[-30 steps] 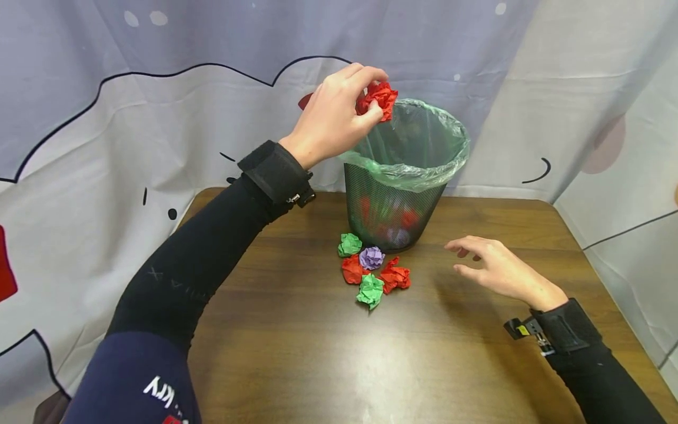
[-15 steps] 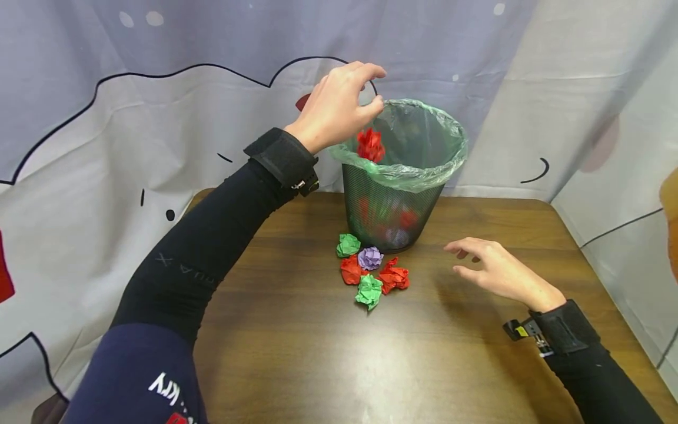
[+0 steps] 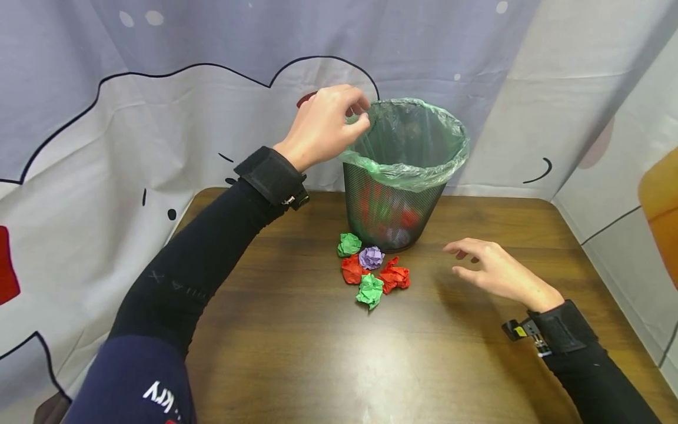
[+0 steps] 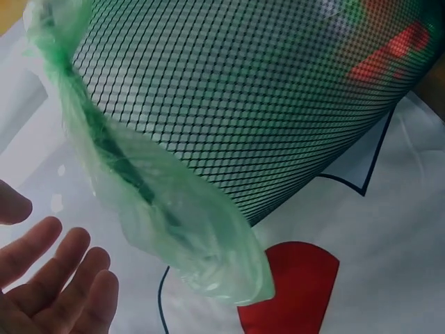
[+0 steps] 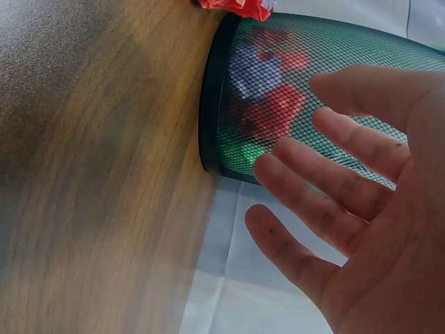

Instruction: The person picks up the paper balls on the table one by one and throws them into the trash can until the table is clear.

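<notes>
A black mesh wastebasket [image 3: 394,203] lined with a green plastic bag [image 3: 418,175] stands at the back of the table. Through its mesh show red, green and purple crumpled paper balls. My left hand [image 3: 329,125] hovers by the basket's left rim, holding nothing, its fingers loosely bent. In the left wrist view its fingers [image 4: 52,278] hang apart from the bag. Right of the basket, my right hand [image 3: 500,271] is held over the table, relaxed and holding nothing. In front of the basket lie green [image 3: 369,291], red [image 3: 395,276] and purple [image 3: 372,258] paper balls.
The brown wooden table [image 3: 296,341] reaches back to a pale printed curtain [image 3: 175,129], close behind the basket. Another green paper ball [image 3: 349,245] and a second red one [image 3: 353,270] sit at the left of the group, near the basket's base.
My left hand let go of a red paper ball, which dropped into the basket. The hand then moved slightly down and left, its fingers curling a little. My right hand stayed in place.
</notes>
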Demonstrator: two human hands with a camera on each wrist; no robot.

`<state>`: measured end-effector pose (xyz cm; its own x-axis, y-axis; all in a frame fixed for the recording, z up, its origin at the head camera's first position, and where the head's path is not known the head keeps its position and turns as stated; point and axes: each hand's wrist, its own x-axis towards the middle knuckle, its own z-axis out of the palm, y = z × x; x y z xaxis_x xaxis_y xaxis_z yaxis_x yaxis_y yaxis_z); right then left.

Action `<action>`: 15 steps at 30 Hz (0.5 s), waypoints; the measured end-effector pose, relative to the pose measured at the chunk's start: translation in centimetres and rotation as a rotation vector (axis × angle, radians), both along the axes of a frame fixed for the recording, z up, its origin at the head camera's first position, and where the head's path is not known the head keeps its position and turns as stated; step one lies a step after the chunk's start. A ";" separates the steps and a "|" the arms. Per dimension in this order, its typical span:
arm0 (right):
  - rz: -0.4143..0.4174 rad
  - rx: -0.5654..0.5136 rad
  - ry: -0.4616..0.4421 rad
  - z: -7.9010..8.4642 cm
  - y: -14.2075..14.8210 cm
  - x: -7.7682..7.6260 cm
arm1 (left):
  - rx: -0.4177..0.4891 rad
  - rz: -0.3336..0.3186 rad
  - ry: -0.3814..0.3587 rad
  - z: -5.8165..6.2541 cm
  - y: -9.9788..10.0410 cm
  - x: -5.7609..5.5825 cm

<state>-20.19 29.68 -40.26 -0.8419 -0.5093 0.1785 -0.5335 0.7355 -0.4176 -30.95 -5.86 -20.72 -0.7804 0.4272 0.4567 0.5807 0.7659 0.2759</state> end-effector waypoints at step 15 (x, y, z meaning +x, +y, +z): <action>-0.003 0.007 -0.002 -0.1 0.0 -0.2 | 0.049 -0.064 0.085 -3.3 -1.8 2.7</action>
<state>-20.36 29.68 -40.35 -0.8437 -0.5079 0.1736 -0.5305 0.7401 -0.4133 -28.22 -7.71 -24.04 -0.7098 0.4505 0.5416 0.6511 0.7130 0.2602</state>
